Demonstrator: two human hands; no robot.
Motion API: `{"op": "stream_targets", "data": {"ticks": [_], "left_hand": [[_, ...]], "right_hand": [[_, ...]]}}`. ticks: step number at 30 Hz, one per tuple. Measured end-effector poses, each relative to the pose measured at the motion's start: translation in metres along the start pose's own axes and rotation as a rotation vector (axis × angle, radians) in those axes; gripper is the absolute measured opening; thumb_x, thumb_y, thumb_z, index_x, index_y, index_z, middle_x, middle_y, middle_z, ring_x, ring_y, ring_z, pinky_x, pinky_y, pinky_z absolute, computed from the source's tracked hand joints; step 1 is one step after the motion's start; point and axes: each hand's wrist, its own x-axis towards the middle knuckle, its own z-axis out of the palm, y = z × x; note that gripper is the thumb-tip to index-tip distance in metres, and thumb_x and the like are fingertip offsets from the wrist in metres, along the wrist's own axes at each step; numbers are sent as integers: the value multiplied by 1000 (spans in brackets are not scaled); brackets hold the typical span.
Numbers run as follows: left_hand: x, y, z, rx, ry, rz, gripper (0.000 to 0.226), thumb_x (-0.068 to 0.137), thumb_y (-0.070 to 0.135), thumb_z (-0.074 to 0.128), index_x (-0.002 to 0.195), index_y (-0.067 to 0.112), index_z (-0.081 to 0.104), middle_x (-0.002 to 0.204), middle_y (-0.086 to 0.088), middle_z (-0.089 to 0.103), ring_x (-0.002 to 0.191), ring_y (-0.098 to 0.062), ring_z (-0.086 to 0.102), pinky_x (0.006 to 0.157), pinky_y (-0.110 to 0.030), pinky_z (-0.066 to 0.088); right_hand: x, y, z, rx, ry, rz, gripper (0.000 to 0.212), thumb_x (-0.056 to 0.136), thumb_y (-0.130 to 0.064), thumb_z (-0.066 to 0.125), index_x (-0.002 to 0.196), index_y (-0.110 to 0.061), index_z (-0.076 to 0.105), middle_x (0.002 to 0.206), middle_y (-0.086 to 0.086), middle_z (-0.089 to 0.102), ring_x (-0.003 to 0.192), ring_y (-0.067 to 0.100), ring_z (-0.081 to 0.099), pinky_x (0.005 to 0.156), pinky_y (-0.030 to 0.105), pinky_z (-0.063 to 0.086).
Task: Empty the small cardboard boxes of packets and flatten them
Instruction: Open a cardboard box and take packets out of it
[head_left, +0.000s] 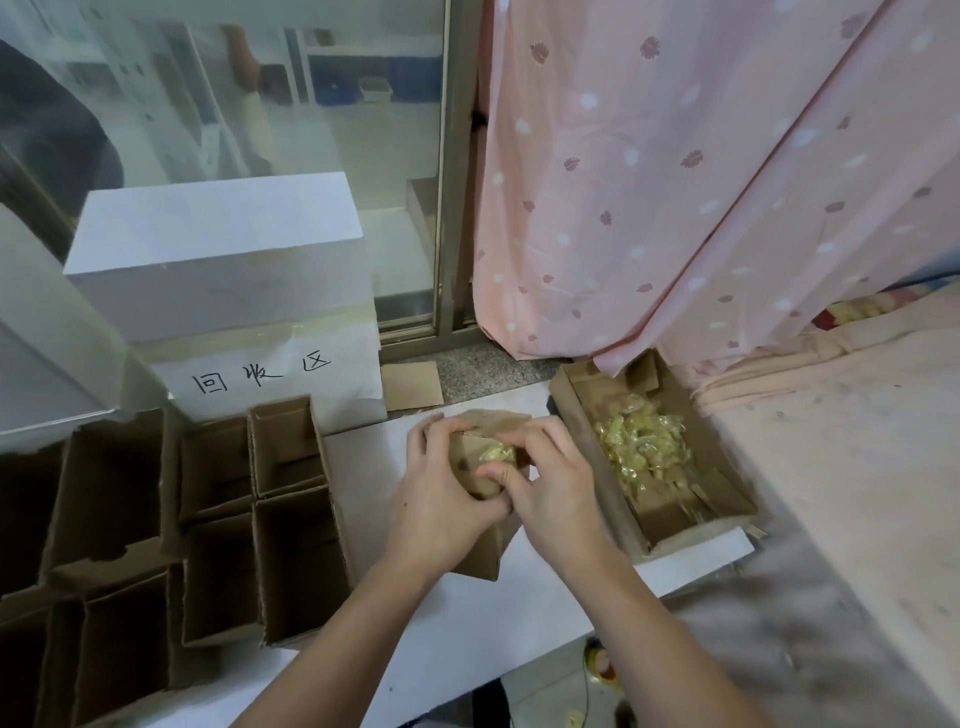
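White tabletop (457, 639), both hands (441, 499) gripping small box (480, 551) w/ packets (497, 455)

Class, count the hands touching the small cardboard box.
2. The left hand grips the small cardboard box from its left; the right hand pinches at its open top from the right.

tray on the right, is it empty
No, the cardboard tray holds a loose pile of yellowish packets, while both hands work on a small box beside it.
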Motion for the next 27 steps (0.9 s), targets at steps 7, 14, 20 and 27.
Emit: {"op": "stream_targets", "data": {"ticks": [7,14,20,27], "left_hand": [[10,12,20,-54,5,-49,73,57,50,73,124,45,44,126,17,43,103,-9,60,93,-43,54],[20,43,47,-4,44,10,66,57,56,74,111,60,35,117,28,41,103,15,52,79,-23,46],[31,65,89,50,63,17,69,67,46,87,119,50,41,121,23,42,111,19,45,85,-28,48],[36,78,133,141,73,-83,73,66,50,87,121,49,38,126,19,41,95,6,53,71,-17,40]], "right_hand": [[0,18,-9,56,119,-8,21,79,-17,87,93,-10,73,99,-8,61,92,-3,59,80,9,44],[29,43,-47,454,5,270,16,82,-13,84,87,-20,70,88,-7,69,84,13,64,79,31,52],[44,87,-81,551,-37,340,14,80,-35,80,86,-29,69,76,-10,66,73,11,57,71,30,49],[49,136,-105,720,-185,373,16,86,-23,81,90,-11,72,75,-7,61,77,15,53,76,37,49]]}}
